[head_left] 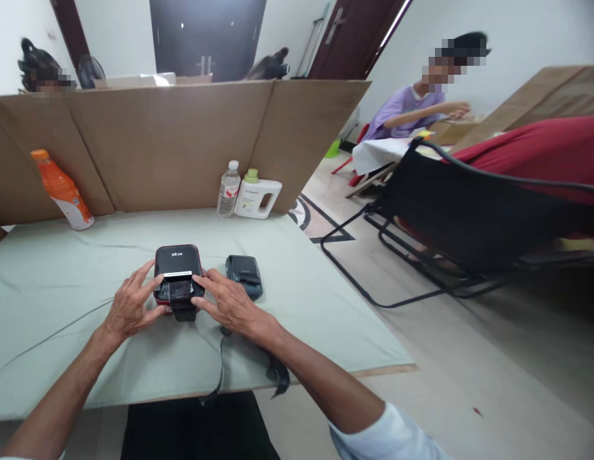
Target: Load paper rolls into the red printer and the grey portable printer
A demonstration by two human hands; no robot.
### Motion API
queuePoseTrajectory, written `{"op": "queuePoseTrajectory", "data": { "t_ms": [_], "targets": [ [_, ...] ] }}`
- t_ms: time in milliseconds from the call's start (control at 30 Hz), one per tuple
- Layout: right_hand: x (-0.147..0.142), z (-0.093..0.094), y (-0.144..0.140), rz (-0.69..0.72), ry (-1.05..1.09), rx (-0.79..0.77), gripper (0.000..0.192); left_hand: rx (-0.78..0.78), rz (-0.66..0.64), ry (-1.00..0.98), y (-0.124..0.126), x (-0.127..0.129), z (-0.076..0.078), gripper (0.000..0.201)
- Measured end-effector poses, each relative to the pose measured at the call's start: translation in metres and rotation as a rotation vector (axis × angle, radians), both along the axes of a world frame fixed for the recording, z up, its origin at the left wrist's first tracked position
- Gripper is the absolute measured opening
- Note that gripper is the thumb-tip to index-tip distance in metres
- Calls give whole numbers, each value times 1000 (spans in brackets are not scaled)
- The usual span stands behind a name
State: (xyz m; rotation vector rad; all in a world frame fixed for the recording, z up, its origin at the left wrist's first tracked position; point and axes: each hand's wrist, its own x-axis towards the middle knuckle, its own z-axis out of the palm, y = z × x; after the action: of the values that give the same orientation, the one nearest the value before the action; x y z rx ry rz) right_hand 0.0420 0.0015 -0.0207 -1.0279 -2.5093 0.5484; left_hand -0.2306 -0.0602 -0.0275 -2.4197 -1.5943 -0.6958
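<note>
left hand, right hand gripping black device
i'm suspecting uneven pressing could be skewing it toward three o'clock.

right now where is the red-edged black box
In the head view, the black box is left of centre, between left hand and right hand, with a dark gadget to its right.

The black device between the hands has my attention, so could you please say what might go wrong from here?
The right hand is close beside a second dark device, so a sideways move might bump it. A dark strap lies at the near edge of the table, beside the right forearm, and could snag on it. The left hand and right hand both touch the black device, so uneven pressure might tilt it.
</note>
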Motion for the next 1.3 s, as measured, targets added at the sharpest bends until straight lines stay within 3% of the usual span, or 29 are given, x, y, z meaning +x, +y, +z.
{"op": "queuePoseTrajectory", "data": {
  "t_ms": [267, 500, 900, 1300],
  "targets": [
    [0, 0, -8, 22, -36, 19, 54, -14, 46, 38, -6, 1, -7, 61],
    [-4, -1, -9, -2, -34, 26, 51, -68, 71, 128, -4, 5, 9, 51],
    [0, 10, -11, -33, -81, -24, 70, -97, 69, 15, -10, 6, 4, 67],
    [-5, 9, -5, 5, -159, 26, 67, -112, 59, -10, -3, 7, 5, 55]
  ]
}}
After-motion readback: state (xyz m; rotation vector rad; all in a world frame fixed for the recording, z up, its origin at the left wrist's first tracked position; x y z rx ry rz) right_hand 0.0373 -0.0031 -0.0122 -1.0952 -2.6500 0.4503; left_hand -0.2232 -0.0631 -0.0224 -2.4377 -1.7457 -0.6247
